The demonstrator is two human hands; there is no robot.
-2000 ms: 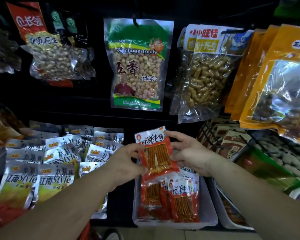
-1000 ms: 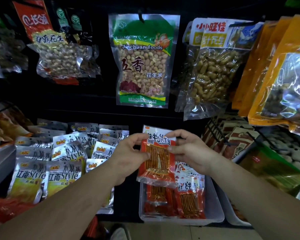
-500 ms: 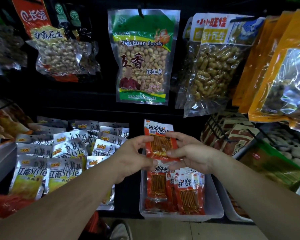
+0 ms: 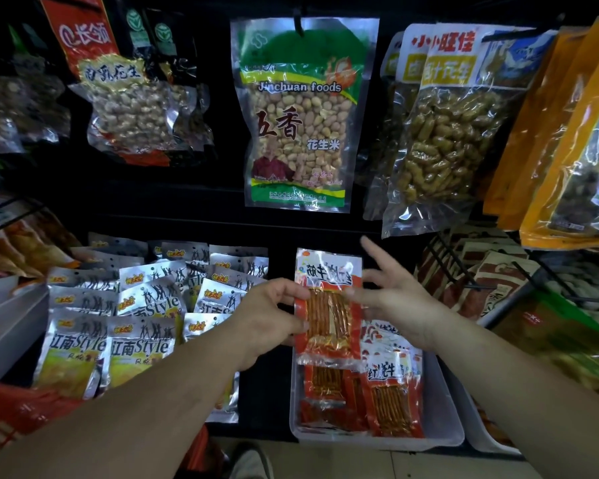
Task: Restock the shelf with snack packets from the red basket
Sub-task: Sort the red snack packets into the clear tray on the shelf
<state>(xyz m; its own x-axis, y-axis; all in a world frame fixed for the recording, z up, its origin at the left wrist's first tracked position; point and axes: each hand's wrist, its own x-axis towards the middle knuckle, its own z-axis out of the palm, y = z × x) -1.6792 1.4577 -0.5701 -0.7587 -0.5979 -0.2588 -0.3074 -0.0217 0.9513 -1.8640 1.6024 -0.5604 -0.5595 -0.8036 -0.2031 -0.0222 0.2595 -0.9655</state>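
Head view, shelf front. The left grip (image 4: 267, 319) pinches the left edge of a red snack packet (image 4: 329, 305). The right grip (image 4: 395, 299) is spread with straight fingers and clasps nothing. Its thumb lies at the packet's right edge, but blur stops me saying whether it touches. The packet hangs upright over the rear of the white tray (image 4: 443, 409), above the matching packets (image 4: 391, 392) lying in it. The red basket (image 4: 11, 409) shows only at the lower left corner.

Hazards, as I judge them:
- A one-edge pinch on glossy film may slip or let the packet swing, so it could drop askew or land over the tray's rim onto the floor.
- The header print appears turned the other way from the packets in the tray, so it may be shelved wrongly faced.
- The spread right fingers sit near the wire hooks (image 4: 446, 261) and could snag on them.

Materials:
- The packet is a flat, rectangular pouch of shiny film with a clear window showing thin, straight orange-brown sticks.
- The tray is smooth, translucent white plastic with rounded corners.
- The neighbouring silver packets (image 4: 135, 340) are crinkled foil.
- The peanut bag (image 4: 298, 115) hanging above is clear and lumpy.
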